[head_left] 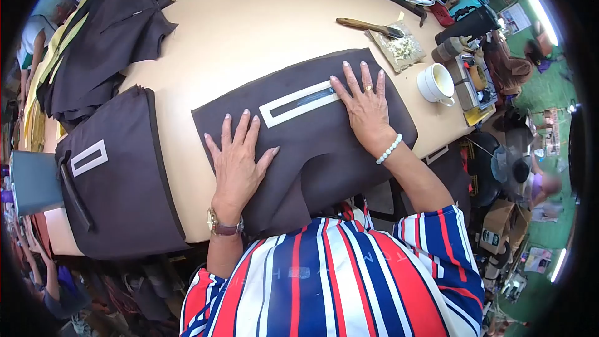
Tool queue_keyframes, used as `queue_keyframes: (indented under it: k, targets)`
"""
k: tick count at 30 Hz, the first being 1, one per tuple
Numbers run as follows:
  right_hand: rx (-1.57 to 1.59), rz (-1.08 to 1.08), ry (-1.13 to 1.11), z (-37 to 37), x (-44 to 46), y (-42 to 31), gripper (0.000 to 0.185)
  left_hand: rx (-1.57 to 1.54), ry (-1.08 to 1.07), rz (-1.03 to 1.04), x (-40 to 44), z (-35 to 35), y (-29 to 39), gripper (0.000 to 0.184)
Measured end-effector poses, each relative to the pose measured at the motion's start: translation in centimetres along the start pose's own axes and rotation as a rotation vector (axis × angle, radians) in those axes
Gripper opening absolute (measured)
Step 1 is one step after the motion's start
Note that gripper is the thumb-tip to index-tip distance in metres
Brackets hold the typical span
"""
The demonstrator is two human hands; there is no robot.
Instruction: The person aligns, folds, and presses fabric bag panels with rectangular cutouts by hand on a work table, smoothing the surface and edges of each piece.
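Observation:
A dark brown panel (324, 143) lies in front of me on the table, with a long pale rectangular frame (271, 114) on it. Inside the frame shows a dark, shiny strip. My left hand (237, 165) rests flat on the panel, fingers spread, just left of and below the frame. My right hand (366, 109) also lies flat with fingers apart, its index finger at the frame's right end. Neither hand holds anything. On another dark stack (125, 181) at the left sit a smaller pale frame (89, 158) and a dark, narrow tool (76, 196).
More dark pieces (106, 50) are piled at the back left of the table (231, 19). Toward the back right are a brush (368, 27), a hammer (399, 1), a bag of pale bits (399, 50) and a white mug (435, 83). People are at both sides.

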State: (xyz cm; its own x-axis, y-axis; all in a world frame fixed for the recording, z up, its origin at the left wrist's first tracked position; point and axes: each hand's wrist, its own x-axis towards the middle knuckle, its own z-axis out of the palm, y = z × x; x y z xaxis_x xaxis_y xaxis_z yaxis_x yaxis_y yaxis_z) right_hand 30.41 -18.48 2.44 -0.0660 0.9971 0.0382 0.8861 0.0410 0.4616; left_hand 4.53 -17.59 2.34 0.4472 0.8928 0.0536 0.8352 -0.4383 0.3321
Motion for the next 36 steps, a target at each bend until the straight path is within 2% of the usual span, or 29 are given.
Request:
queue_keyframes:
  k: [9, 28, 36]
  targets:
    - [-0.043, -0.048, -0.012, -1.2, 0.0, -2.6, 0.057, 0.061, -0.054, -0.175, -3.4, -1.9, -2.0, 0.07]
    - [0.171, -0.183, 0.12, -4.1, 1.3, -9.9, 0.055, 0.02, -0.07, -0.112, -6.4, -2.2, -0.5, 0.075]
    - [0.156, -0.187, 0.16, -3.2, 1.8, -8.6, 0.056, 0.046, -0.077, -0.107, -7.1, -1.0, -0.4, 0.079]
